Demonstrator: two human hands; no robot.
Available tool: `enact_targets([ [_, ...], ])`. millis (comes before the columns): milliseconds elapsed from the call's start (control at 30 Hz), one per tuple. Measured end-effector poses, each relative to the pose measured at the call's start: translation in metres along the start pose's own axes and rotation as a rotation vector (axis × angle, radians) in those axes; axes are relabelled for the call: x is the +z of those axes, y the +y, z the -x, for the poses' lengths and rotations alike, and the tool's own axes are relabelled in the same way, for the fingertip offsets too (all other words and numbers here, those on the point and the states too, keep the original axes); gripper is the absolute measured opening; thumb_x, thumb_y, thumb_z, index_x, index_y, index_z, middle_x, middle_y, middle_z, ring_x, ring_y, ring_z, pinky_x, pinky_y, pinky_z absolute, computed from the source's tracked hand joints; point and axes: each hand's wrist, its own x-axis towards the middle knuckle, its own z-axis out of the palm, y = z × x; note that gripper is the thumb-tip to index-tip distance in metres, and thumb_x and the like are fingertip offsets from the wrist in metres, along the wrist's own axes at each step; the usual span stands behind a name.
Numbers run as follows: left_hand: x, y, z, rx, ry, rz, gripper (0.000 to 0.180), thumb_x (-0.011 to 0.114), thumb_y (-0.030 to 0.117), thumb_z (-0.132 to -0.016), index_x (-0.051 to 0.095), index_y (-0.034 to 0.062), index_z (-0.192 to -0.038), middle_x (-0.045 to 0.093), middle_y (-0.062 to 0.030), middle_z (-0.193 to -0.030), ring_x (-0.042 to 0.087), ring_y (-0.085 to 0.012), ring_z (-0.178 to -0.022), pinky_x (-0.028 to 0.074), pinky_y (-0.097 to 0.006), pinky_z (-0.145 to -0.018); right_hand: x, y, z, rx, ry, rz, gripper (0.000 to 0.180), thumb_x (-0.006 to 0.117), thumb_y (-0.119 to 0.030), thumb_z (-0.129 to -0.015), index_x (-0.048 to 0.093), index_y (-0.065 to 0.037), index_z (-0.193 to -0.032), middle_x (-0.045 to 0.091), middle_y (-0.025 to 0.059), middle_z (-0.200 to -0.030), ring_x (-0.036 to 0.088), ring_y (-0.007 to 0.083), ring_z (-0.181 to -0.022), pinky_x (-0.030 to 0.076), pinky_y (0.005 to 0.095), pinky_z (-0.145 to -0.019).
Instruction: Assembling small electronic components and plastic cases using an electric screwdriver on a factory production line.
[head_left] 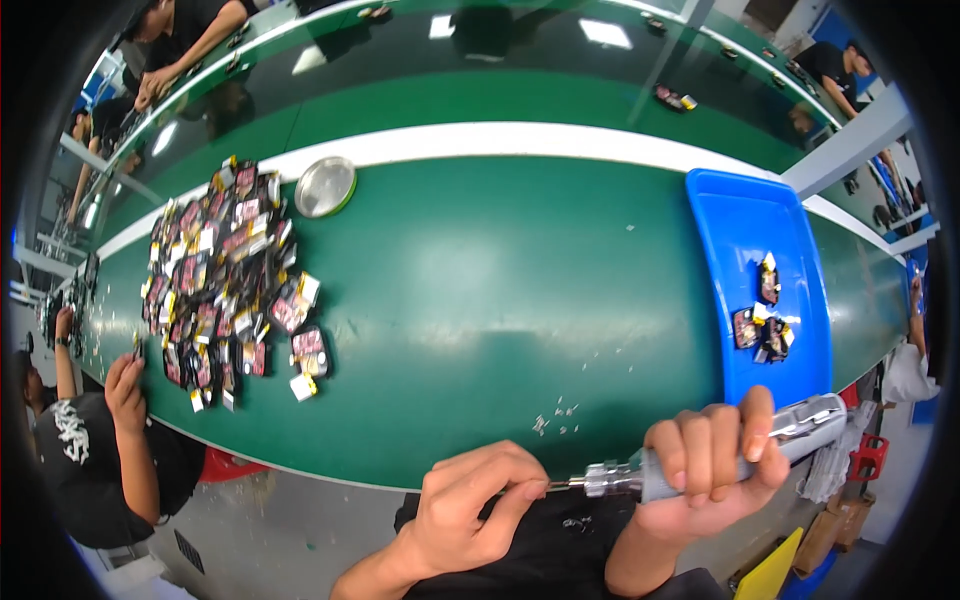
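Note:
A grey electric screwdriver (pixel 645 475) lies level just past the table's near edge, with my right hand (pixel 705 465) wrapped round its body. Its clear nose and thin metal bit point left. At the bit's tip, the thumb and forefinger of my left hand (pixel 480 510) are pinched together; whatever sits between them is too small and hidden to make out. Small white bits (pixel 556 415) are scattered on the green table (pixel 480 300) just beyond my hands.
To the left is a heap of small black parts (pixel 225 270) with reddish faces and white-yellow tabs. A round metal dish (pixel 326 187) stands behind it. The blue tray (pixel 720 270) at right holds several similar parts. A co-worker's hand (pixel 125 390) is at far left.

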Motion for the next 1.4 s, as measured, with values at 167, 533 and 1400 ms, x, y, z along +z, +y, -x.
enact_targets([
  [167,-0.001,0.009,-0.014,0.071,-0.1,-0.089,0.009,0.061,0.003,-0.085,0.061,-0.0055,-0.084,0.063,-0.0135,-0.074,0.059,-0.0209,-0.062,0.047,-0.028,-0.055,-0.005,0.002,-0.001,0.041,0.076,-0.009,0.014,0.045,-0.021,-0.088,0.046,-0.009,-0.082,0.039,-0.0004,-0.05,0.038,0.0099,-0.042,0.037,0.0307,-0.056],
  [533,0.009,0.001,-0.202,0.263,-0.135,-0.774,0.026,0.06,0.008,-0.086,0.054,-0.0005,-0.11,0.061,-0.0138,-0.084,0.06,-0.0311,-0.079,0.048,-0.039,-0.069,-0.022,-0.008,-0.002,-0.063,0.313,-0.056,0.015,0.058,-0.019,-0.084,0.052,-0.007,-0.091,0.038,0.001,-0.061,0.037,0.0124,-0.058,0.031,0.0296,-0.064],
  [1400,-0.006,-0.038,-0.249,0.466,-0.209,-0.884,0.032,0.058,-0.001,-0.085,0.055,-0.0072,-0.116,0.056,-0.0186,-0.115,0.053,-0.0345,-0.102,0.045,-0.04,-0.089,-0.041,-0.009,0.001,0.045,0.213,-0.083,0.012,0.057,-0.018,-0.085,0.05,-0.008,-0.087,0.04,0.0007,-0.064,0.038,0.0121,-0.059,0.03,0.0297,-0.064],
])
